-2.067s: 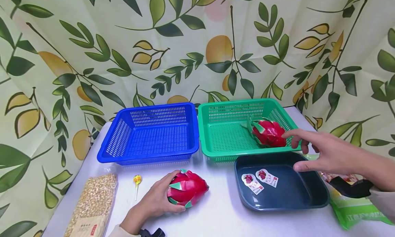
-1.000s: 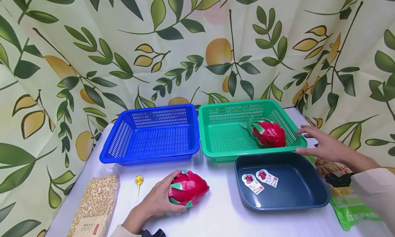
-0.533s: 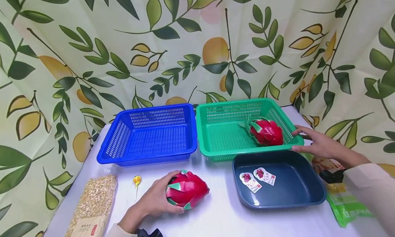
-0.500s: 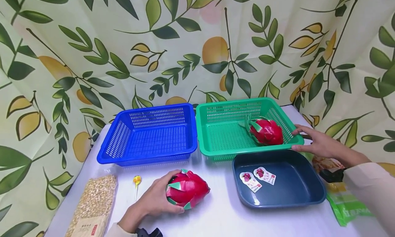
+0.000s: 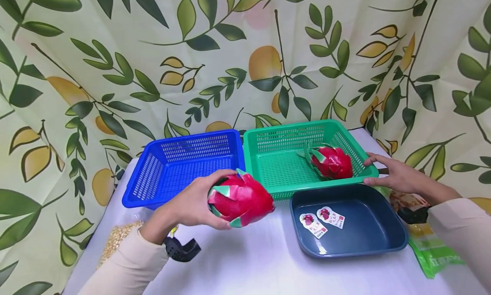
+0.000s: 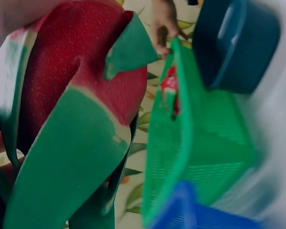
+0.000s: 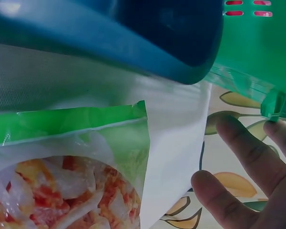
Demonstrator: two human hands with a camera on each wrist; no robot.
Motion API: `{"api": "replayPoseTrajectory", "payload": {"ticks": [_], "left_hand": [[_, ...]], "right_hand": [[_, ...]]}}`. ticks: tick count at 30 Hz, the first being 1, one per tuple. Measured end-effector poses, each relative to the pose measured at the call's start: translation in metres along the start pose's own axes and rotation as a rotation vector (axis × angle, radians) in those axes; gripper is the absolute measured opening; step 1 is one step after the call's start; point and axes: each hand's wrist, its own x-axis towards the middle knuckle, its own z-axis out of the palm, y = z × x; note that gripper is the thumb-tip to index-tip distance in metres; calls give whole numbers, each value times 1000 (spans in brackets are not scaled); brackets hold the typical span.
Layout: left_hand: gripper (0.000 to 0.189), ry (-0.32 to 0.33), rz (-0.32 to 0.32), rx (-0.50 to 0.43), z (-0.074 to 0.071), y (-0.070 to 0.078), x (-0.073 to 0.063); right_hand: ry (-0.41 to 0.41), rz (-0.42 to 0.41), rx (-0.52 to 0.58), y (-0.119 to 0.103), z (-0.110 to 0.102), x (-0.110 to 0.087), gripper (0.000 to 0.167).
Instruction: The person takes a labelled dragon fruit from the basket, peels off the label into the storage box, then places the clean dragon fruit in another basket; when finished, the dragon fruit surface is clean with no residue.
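A red dragon fruit (image 5: 245,199) with green scales is held up off the table in my left hand (image 5: 199,197), the fingers over its top and the thumb below. The left wrist view shows the dragon fruit (image 6: 81,95) up close, with most of the hand out of sight. My right hand (image 5: 395,173) touches the right end of the green basket (image 5: 307,186) with extended fingers and thumb; in the right wrist view, one fingertip of this hand (image 7: 262,171) meets the basket's edge. Another dragon fruit (image 5: 332,162) lies inside the green basket.
A blue basket (image 5: 184,197) stands left of the green one. The dark blue tray (image 5: 345,248) in front holds two fruit-printed labels (image 5: 312,225). A green food bag (image 5: 429,248) lies at right. Corn kernels in a bag (image 5: 119,239) and a lollipop (image 5: 173,231) are partly behind my left arm.
My left hand has lifted the dragon fruit off the table, up and slightly right. My right hand has moved from near the other dragon fruit back to the green basket's right edge.
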Motion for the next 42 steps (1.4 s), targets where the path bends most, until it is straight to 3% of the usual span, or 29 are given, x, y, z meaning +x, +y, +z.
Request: {"api": "replayPoseTrajectory", "payload": {"ticks": [5,10,18,22,28,32,37,42], "left_hand": [[91,-41,46,103,-20,17,44],[90,-106,58,198,-23,22,93],[92,-247,-41,199,-6,4,172],[90,-282,-78,245,13,-11,199],[96,-346,-177,278,46,-31,213],[99,-350,-223,234,62,-38,214],[99,-352,-271,131,74,-46,216],[99,-348,-315,149,79,-52,213]], "right_hand": [[0,0,-7,1,-1,1,53],[-2,-1,-10,2,-1,1,55],[16,-13,-32,1,-5,-2,55],[33,-30,-41,-1,-6,-3,52],[10,-19,13,-1,0,-6,53],[18,-6,18,-2,0,-7,53],[16,0,12,-3,0,-7,54],[7,0,9,-3,1,-4,54]]}}
